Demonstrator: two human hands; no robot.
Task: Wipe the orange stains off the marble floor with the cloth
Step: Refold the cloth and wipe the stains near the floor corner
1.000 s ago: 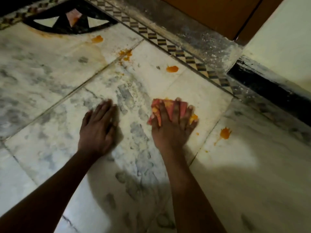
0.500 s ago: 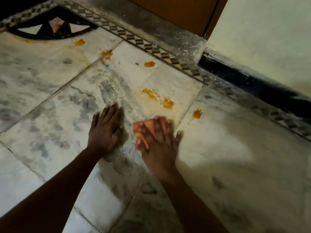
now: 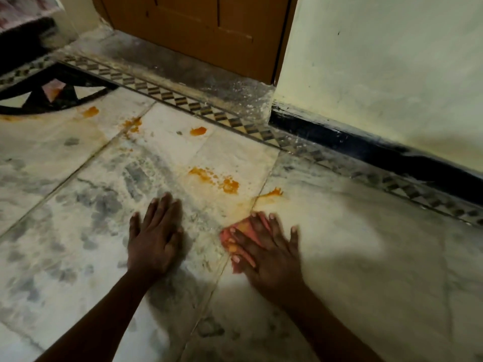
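Your right hand (image 3: 264, 246) has dragged the cloth (image 3: 239, 239) rightward, fingers flat on it; smeared orange stains (image 3: 217, 178) lie just up-frame, nearer it. Left hand (image 3: 155, 239) rests flat, empty.

Single head view, worn high, looking forward and steeply down onto the floor (image 3: 339, 257) from close range. Both forearms entering from the bottom edge, left hand (image 3: 156, 239) and right hand (image 3: 269, 252) near frame centre. Facing a door (image 3: 198, 30) at top centre and a wall (image 3: 392, 74) at upper right. Wide-angle, edges bent. No second view to overlap.
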